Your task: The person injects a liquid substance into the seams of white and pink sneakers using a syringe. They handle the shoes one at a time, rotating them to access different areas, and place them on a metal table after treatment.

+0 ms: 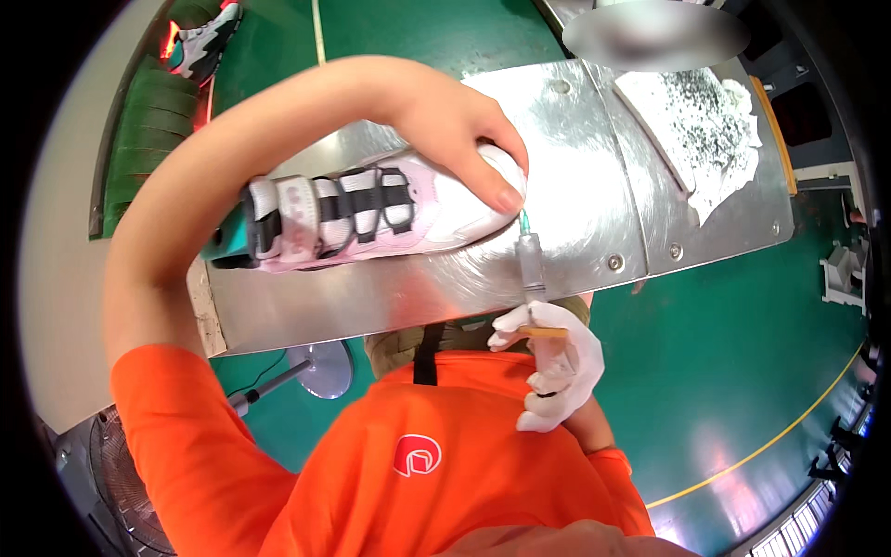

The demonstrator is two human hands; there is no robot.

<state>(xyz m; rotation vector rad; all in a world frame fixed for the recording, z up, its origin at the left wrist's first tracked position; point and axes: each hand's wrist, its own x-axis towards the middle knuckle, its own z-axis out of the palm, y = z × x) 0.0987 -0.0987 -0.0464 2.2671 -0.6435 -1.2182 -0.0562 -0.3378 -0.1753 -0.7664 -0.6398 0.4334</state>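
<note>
A white and pale pink sneaker (pixel 408 206) with black laces lies sideways on the metal worktop, its toe toward the right. My bare left hand (pixel 464 139) reaches over from the far side and grips the toe, thumb on top, the other fingers partly hidden behind it. In a white glove, my right hand (pixel 561 367) closes round a clear syringe (pixel 531 265) at its plunger end. The syringe's thin green tip points away from me and meets the sneaker's toe edge, or nearly so; whether it touches I cannot tell.
The shiny metal worktop (pixel 594 186) has bolts and a seam. On its right lies a crumpled white cloth (pixel 715 130) with black specks. Another sneaker (pixel 206 45) rests far left, by a green ribbed belt (pixel 153 148). Below left stand a round metal base (pixel 325 369) and a fan (pixel 130 473).
</note>
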